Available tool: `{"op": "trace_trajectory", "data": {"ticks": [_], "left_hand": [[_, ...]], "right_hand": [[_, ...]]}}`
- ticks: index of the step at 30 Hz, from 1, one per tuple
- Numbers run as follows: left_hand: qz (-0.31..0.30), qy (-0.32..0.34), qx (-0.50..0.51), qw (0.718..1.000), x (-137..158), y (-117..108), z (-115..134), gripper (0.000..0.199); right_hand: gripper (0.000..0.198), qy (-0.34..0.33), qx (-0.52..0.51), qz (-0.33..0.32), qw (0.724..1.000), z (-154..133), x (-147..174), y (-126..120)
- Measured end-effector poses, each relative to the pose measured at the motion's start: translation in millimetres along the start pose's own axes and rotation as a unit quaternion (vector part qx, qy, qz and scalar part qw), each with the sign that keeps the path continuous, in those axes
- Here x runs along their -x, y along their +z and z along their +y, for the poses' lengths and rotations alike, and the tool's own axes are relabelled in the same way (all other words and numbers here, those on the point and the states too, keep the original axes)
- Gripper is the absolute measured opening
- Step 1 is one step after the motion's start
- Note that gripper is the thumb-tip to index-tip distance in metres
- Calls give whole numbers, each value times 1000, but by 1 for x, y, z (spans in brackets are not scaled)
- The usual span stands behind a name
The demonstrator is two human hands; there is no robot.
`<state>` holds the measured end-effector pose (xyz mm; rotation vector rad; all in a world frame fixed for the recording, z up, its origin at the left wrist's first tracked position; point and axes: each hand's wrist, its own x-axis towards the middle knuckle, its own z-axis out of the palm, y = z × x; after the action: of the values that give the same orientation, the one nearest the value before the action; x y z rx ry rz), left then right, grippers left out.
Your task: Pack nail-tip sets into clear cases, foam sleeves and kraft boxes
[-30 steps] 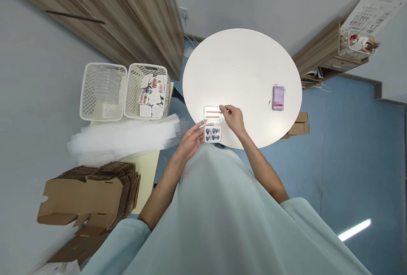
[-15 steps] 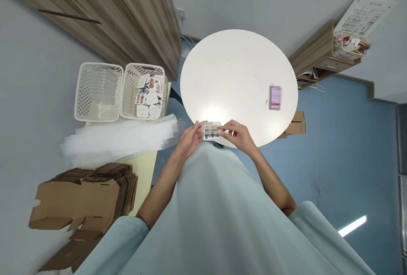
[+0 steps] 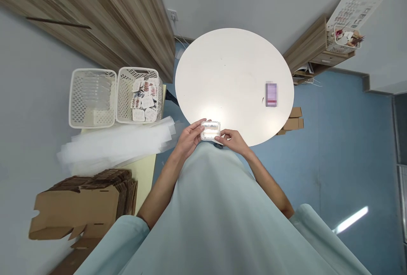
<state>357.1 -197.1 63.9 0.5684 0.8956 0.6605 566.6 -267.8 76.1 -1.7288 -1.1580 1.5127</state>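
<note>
We are now holding the clear plastic nail case [image 3: 210,136], open a second ago, with its lid [image 3: 210,128] folded down; our right hand [image 3: 233,140] is gripping the near right corner, no longer the lid's far corner.

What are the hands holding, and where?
A clear rectangular plastic case: left hand at its left edge, right hand at its near right corner.

Head-worn view, facing forward and down

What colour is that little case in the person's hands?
The case is clear, see-through, with bright glare; head view shows it.
</note>
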Motion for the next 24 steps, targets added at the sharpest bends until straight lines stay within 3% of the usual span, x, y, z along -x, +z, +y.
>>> {"op": "trace_trajectory", "data": {"ticks": [5, 12, 24], "left_hand": [[-3, 5, -31, 1000, 4, -3, 0, 67], [51, -32, -201, 978, 12, -23, -8, 70], [85, 0, -215, 973, 7, -44, -14, 64]], "right_hand": [[50, 4, -70, -33, 997, 5, -3, 8], [54, 21, -82, -21, 996, 11, -16, 9], [55, 28, -70, -57, 996, 18, -42, 19]]}}
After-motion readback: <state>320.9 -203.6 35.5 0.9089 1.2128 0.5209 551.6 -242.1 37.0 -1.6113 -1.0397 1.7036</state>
